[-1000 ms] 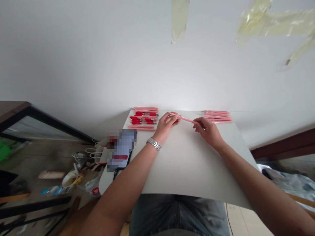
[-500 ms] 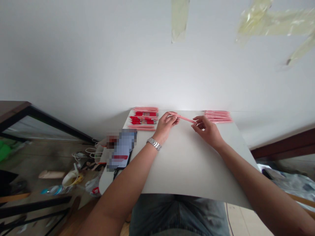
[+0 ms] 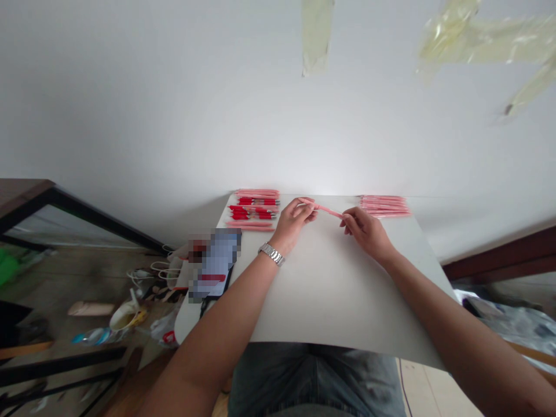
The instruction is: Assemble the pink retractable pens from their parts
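Observation:
A slim pink pen (image 3: 329,211) is held just above the white table, slanting down to the right. Its left part sits in the closed fingers of my left hand (image 3: 296,215), which wears a silver watch (image 3: 271,253) at the wrist. My right hand (image 3: 364,227) pinches the pen's right tip between thumb and fingers. To the left lie red pens (image 3: 254,214) in a row, with pink pens (image 3: 257,193) behind them and more pink pens (image 3: 249,226) in front. Past my right hand lies a pile of pink pens (image 3: 384,205).
The white table (image 3: 339,301) stands against a wall (image 3: 278,116) with strips of tape. A blurred-out phone (image 3: 217,263) lies at its left edge. Cables, a cup (image 3: 123,315) and a bottle (image 3: 93,336) are on the floor at the left.
My right hand's fingers have closed from a loose curl into a pinch on the pen's right tip. My left hand has stayed in place.

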### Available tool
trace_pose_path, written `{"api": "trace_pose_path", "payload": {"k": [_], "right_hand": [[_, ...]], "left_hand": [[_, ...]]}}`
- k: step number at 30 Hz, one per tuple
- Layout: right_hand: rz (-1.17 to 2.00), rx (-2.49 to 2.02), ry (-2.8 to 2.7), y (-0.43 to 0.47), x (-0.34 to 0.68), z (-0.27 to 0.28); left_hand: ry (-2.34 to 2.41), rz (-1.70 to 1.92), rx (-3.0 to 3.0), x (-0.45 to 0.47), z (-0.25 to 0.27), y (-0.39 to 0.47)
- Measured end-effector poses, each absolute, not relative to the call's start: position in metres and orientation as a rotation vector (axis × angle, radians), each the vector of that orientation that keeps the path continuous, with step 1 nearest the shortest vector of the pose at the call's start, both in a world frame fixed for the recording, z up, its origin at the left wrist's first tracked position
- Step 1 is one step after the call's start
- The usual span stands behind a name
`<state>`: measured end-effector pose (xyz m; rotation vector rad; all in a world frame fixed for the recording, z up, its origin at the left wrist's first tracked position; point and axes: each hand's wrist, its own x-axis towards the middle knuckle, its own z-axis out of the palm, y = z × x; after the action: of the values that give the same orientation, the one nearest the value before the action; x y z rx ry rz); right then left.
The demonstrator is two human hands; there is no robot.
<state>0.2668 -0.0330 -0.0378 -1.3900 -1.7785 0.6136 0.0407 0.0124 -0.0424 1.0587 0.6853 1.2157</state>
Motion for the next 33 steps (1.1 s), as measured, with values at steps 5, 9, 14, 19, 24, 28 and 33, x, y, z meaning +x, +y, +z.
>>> {"api": "trace_pose_path", "payload": {"k": [5,9,14,19,24,28,33], "right_hand": [[0.643,-1.363,-1.782,-0.0346,0.2660,-0.0367],[0.580,-1.400,-1.750,-0.0334,0.2656,-0.0403],[0.552,-1.410,-1.736,-0.0318,0.2662,-0.0426],[0.587,-1.423,-1.748,-0.0326,0.2654,-0.0396],[0.610,-1.387,-1.753,-0.0332,0.2646,-0.0385],[0.624,-1.376,-1.760,-0.0339,0.2647,-0.0378],[0.635,-1.378,-1.750,-0.0339,0.2649,-0.0387]], "left_hand": [[0.679,1.213,1.075,0.0407,-0.0422,0.0117],[0.689,1.218,1.071,0.0408,-0.0437,0.0127],[0.709,1.221,1.067,0.0407,-0.0426,0.0121],[0.693,1.216,1.076,0.0404,-0.0402,0.0106],[0.702,1.215,1.062,0.0406,-0.0412,0.0111],[0.707,1.218,1.052,0.0411,-0.0424,0.0118],[0.711,1.220,1.049,0.0415,-0.0426,0.0127]]}}
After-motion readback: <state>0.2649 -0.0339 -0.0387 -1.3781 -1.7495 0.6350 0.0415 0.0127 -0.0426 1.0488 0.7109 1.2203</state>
